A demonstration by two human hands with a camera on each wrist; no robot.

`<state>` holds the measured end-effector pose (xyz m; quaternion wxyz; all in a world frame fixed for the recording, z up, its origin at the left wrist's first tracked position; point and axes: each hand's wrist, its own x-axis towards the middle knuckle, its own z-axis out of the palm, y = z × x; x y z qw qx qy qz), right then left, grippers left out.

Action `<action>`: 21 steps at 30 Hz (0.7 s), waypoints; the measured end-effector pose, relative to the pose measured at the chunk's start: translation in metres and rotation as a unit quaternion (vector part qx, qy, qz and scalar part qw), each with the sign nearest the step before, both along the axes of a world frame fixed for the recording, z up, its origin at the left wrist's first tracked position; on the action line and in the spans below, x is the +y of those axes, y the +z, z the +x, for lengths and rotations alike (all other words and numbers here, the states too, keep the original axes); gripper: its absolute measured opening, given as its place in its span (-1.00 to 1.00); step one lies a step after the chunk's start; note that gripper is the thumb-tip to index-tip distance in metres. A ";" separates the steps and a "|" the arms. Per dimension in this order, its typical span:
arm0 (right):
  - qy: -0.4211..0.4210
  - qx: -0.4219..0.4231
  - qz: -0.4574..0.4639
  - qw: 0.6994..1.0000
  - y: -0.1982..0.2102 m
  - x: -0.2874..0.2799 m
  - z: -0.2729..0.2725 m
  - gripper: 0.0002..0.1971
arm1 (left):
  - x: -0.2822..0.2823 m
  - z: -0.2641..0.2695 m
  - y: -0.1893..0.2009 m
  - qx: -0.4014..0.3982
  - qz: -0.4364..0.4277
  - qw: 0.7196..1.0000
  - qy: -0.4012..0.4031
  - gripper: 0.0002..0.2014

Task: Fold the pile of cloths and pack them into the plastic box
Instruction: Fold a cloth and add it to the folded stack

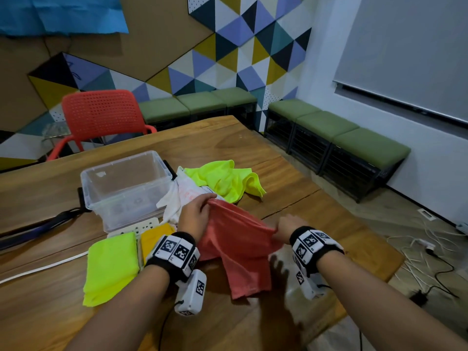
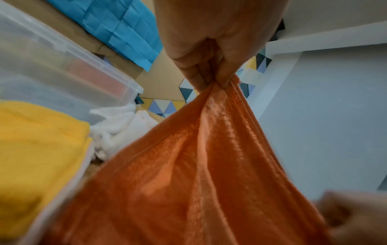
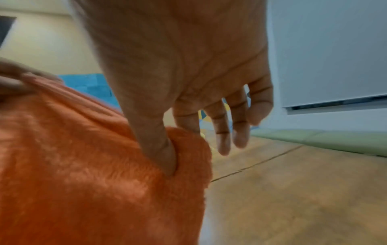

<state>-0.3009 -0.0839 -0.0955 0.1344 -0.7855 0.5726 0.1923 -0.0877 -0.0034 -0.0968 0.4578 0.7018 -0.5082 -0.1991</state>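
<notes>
orange cloth [image 1: 235,239], neon yellow cloths [image 1: 225,179], yellow folded cloth [image 1: 154,236], white cloth [image 1: 177,198], clear plastic box [image 1: 126,183], red chair [image 1: 101,115], brown wood surface [image 1: 291,173]

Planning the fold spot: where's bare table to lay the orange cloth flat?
Bare wood right of the orange cloth, beyond the right hand, and near the front edge. Crowded left: folded neon cloth, yellow cloth, plastic box, unfolded pile.

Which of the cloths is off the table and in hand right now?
The orange cloth: the left hand and right hand pinch its top edge. The green, yellow and white ones lie on the table.
</notes>
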 end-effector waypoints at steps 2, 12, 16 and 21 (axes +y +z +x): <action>0.035 0.060 -0.010 0.998 0.002 0.000 -0.005 -0.64 | -0.001 0.005 0.001 -0.039 0.010 0.999 -0.017 -0.72; 0.210 -0.230 0.037 0.950 0.012 0.027 0.026 -0.51 | -0.014 -0.006 0.002 -0.050 0.025 0.990 -0.127 -0.71; 0.198 -0.183 0.047 0.962 0.016 0.028 0.043 -0.63 | -0.013 -0.016 0.013 -0.007 -0.022 0.988 -0.151 -0.67; 0.273 0.102 0.025 0.956 0.005 0.039 0.042 -0.65 | -0.012 -0.001 0.035 -0.022 -0.060 0.992 -0.107 -0.65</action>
